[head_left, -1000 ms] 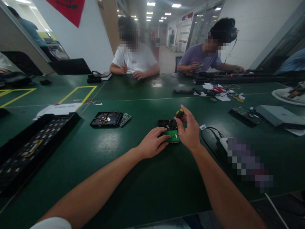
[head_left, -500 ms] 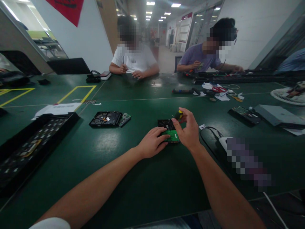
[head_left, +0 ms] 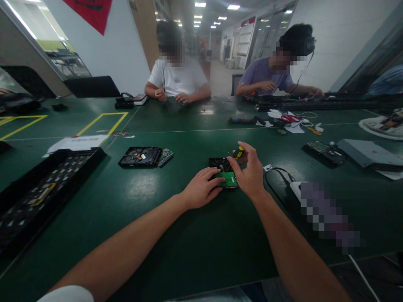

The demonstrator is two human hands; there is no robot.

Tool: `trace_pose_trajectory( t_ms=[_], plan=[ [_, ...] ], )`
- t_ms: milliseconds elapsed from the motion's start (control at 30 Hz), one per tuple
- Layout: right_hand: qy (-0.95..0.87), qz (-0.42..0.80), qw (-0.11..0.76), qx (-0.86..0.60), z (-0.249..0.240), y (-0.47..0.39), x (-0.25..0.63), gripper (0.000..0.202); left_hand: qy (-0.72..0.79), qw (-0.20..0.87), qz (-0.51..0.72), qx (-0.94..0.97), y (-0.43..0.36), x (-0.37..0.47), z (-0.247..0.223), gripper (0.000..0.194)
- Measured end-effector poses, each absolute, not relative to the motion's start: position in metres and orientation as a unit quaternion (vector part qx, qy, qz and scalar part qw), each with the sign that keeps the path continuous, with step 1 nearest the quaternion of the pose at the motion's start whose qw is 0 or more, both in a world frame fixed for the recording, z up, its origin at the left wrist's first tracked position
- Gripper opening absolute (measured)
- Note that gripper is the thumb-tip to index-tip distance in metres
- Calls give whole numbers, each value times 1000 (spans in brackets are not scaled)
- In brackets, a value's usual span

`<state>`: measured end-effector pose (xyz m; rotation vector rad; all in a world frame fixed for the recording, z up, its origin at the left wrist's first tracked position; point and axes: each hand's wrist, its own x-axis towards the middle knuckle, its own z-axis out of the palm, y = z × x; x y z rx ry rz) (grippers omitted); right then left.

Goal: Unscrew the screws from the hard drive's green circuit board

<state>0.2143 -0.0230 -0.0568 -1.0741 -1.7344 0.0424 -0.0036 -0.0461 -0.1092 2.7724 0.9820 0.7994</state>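
In front of me on the table lies a hard drive [head_left: 230, 179] with a green circuit board and a black upper part. My left hand [head_left: 201, 189] holds it from the left, fingers across its board and edge. A small screwdriver [head_left: 239, 152] with a yellow and black handle is pinched between the thumb and fingers of my right hand [head_left: 251, 173], over the drive's right side. Its tip is hidden, so contact with a screw cannot be made out.
Left stand another hard drive [head_left: 138, 157], a loose circuit board [head_left: 166, 157] and a long black tray [head_left: 91, 156]. To the right are a drive [head_left: 325, 152], a grey metal box [head_left: 371, 153] and a cable [head_left: 277, 169]. Two people sit across the table [head_left: 176, 235].
The screwdriver handle has turned slightly in my right hand, showing more yellow. My left hand stays on the hard drive. Across the table, the co-workers' hands have shifted a little.
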Motion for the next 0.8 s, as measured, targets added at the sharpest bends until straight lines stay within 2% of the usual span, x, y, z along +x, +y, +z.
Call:
trace_pose_trajectory(
  t_ms=[167, 400, 600, 800],
  plan=[
    [-740, 23, 505, -443, -56, -24, 215, 55, 320, 46, 264, 909, -47, -4, -108, 36],
    [-732, 94, 520, -431, -59, -23, 213, 62, 322, 46, 269, 907, -46, -4, -111, 36],
    [-733, 38, 523, -434, -58, -22, 213, 53, 322, 48, 266, 907, -47, -4, -109, 36],
    [-720, 71, 538, -433, -60, -20, 213, 55, 322, 50, 269, 906, -46, -5, -109, 36]
  ],
)
